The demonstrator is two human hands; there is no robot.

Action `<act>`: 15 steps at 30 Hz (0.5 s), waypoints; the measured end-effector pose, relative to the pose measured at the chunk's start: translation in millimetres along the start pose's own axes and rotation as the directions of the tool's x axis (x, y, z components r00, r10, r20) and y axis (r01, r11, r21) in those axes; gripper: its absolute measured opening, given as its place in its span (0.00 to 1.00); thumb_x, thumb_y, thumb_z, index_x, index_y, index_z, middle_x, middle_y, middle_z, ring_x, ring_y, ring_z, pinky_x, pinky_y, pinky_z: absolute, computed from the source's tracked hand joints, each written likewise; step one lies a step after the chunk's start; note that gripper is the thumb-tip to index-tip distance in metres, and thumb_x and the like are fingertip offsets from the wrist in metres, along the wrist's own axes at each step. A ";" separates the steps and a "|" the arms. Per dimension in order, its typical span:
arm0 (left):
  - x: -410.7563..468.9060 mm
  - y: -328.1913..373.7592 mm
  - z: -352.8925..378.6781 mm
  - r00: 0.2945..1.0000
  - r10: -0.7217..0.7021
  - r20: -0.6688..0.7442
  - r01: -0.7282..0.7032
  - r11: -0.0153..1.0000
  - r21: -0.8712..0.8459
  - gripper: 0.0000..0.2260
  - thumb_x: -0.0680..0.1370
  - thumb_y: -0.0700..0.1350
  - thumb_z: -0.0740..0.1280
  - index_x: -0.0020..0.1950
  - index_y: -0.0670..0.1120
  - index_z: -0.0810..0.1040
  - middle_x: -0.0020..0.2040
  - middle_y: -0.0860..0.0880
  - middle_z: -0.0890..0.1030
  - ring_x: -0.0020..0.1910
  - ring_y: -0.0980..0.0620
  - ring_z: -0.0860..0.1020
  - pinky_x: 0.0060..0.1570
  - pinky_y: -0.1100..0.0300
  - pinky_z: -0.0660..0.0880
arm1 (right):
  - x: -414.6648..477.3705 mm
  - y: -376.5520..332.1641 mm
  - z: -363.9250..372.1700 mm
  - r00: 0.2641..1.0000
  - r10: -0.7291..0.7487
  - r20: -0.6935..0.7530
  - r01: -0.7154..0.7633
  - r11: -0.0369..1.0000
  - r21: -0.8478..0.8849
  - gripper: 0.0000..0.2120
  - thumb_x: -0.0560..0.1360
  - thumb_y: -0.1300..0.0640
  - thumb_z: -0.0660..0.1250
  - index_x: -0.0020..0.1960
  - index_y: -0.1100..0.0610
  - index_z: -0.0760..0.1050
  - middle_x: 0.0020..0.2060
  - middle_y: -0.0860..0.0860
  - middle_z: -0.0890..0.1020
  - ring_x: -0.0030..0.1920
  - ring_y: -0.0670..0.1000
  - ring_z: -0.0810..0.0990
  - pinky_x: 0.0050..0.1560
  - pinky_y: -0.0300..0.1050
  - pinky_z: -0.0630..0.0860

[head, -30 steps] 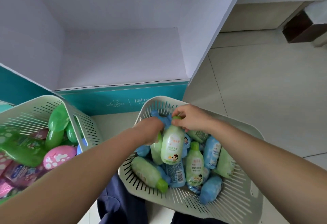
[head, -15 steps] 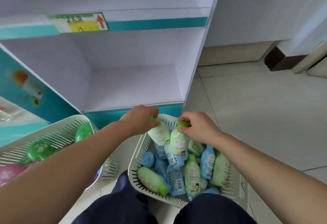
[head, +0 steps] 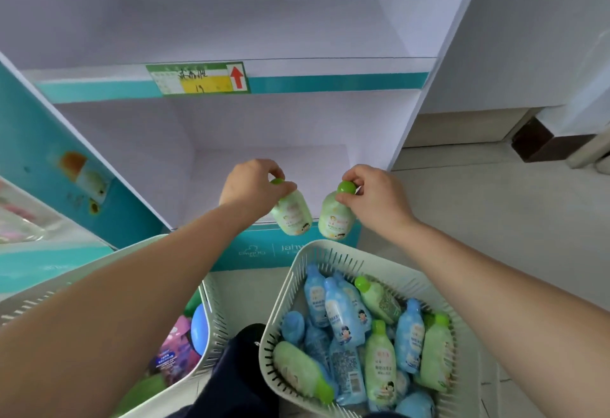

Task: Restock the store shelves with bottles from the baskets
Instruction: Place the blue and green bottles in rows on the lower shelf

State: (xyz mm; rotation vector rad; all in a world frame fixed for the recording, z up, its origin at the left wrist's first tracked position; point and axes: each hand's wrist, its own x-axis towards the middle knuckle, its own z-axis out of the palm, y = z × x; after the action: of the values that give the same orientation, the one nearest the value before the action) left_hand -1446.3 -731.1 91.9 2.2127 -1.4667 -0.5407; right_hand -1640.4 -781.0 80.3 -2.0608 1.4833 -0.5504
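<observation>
My left fingers [head: 275, 170] are curled round the green cap of a pale green bottle [head: 292, 216], and my right fingers [head: 355, 175] pinch the cap of a second pale green bottle [head: 335, 219]. Both hang cap-up, side by side and just apart, at the centre of the frame in front of the lower shelf [head: 264, 160]. Below them at lower right sits the white basket [head: 330, 247] of jumbled blue and green bottles [head: 343, 315], a second basket [head: 211, 318] with pink and blue items lies at lower left, and a price label [head: 198, 78] with a red arrow sits on the upper shelf's edge
</observation>
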 end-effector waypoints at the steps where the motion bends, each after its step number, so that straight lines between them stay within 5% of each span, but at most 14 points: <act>1: 8.2 -2.4 1.6 1.000 -0.003 -0.020 0.003 1.000 -0.018 0.11 0.72 0.53 0.71 0.47 0.47 0.80 0.41 0.48 0.81 0.39 0.47 0.80 0.40 0.57 0.77 | 9.8 -0.7 5.8 1.000 0.002 -0.020 -0.002 1.000 0.000 0.13 0.71 0.55 0.73 0.54 0.54 0.78 0.49 0.50 0.82 0.46 0.51 0.78 0.48 0.43 0.74; 5: 40.5 -9.8 8.6 0.996 0.005 -0.094 -0.010 0.998 -0.058 0.11 0.72 0.52 0.71 0.47 0.45 0.81 0.42 0.49 0.80 0.40 0.48 0.78 0.39 0.59 0.74 | 51.8 -2.2 28.6 0.997 0.030 -0.076 -0.029 1.000 0.012 0.16 0.71 0.56 0.73 0.57 0.57 0.77 0.52 0.55 0.82 0.51 0.57 0.79 0.54 0.52 0.76; 15: 103.5 -31.1 32.6 0.992 0.015 -0.122 -0.028 0.994 -0.107 0.12 0.71 0.53 0.72 0.48 0.46 0.81 0.44 0.50 0.78 0.42 0.50 0.75 0.39 0.62 0.67 | 152.6 11.6 62.8 0.986 0.076 -0.145 -0.104 0.974 -0.201 0.13 0.75 0.58 0.66 0.58 0.58 0.77 0.56 0.56 0.81 0.57 0.58 0.77 0.53 0.44 0.71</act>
State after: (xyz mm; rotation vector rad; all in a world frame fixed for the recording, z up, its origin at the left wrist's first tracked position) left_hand -1402.4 -820.6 39.1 2.1043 -1.3653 -0.4601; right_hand -1563.2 -917.2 27.0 -2.1350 1.7719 -0.5295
